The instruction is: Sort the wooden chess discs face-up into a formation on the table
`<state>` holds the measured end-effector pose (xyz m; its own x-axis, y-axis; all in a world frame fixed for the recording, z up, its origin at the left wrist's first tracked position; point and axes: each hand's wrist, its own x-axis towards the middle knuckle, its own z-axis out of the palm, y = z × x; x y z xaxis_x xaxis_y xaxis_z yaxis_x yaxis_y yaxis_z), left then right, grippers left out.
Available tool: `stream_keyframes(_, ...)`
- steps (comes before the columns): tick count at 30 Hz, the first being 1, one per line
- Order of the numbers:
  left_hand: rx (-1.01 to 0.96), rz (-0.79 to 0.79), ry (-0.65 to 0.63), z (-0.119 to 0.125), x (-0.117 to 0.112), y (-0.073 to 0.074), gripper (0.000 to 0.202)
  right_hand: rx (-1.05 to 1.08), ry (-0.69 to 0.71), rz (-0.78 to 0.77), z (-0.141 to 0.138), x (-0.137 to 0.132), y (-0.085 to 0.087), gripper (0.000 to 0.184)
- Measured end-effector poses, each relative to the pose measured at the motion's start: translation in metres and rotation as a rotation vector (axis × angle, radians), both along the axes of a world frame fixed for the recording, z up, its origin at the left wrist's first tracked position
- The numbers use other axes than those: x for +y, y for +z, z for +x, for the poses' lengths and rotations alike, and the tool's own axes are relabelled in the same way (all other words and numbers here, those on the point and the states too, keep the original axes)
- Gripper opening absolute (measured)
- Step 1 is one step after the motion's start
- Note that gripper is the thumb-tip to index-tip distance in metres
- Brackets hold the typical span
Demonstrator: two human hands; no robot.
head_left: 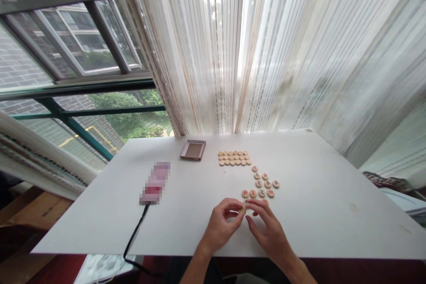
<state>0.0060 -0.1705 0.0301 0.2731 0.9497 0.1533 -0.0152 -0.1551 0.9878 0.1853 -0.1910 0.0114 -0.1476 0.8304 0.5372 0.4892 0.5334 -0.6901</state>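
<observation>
My left hand pinches a round wooden Chinese chess piece on edge between thumb and fingers, just above the white table. Close to its right, my right hand has its thumb and fingers apart; its fingertips reach to the held piece and partly cover a red-marked piece. Whether they touch either one is hard to tell. Just beyond the hands lies a row of face-up pieces, including a red one and a dark-marked one. Shorter rows continue behind it, narrowing to a single piece.
Three tight rows of blank-topped pieces lie near the back of the white table. A shallow open box stands left of them. Farther left lies a blurred pink object with a black strap running over the front edge.
</observation>
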Motion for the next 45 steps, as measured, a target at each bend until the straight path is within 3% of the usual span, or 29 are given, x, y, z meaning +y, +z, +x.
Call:
stream_keyframes(4, -0.001, -0.031, -0.021, 0.003, -0.005, -0.002, 0.026, -0.017, 0.051, 0.036, -0.002, 0.000, -0.004, 0.021)
stream_keyframes(9, 0.003, -0.066, 0.013, 0.008, -0.008, -0.006, 0.028, 0.069, -0.013, -0.072, 0.000, 0.001, 0.001, 0.013)
stream_keyframes(16, 0.013, -0.043, 0.033, 0.007, -0.010, -0.010, 0.028, 0.100, 0.001, -0.166, -0.002, -0.001, 0.008, 0.017)
stream_keyframes(31, 0.027, -0.012, 0.008, 0.006, -0.011, -0.008, 0.022, -0.004, 0.116, -0.091, -0.001, -0.005, 0.008, 0.038)
stream_keyframes(36, 0.075, -0.030, 0.026, 0.008, -0.013, -0.009, 0.018, -0.015, 0.120, -0.056, -0.003, -0.007, 0.004, 0.032)
stream_keyframes(41, 0.090, -0.025, 0.040, 0.007, -0.013, -0.008, 0.016, 0.015, 0.039, -0.076, -0.003, -0.008, 0.001, 0.013)
stream_keyframes(45, 0.102, -0.023, -0.003, 0.006, -0.014, -0.006, 0.020, 0.023, 0.103, -0.105, -0.001, -0.007, 0.001, 0.016)
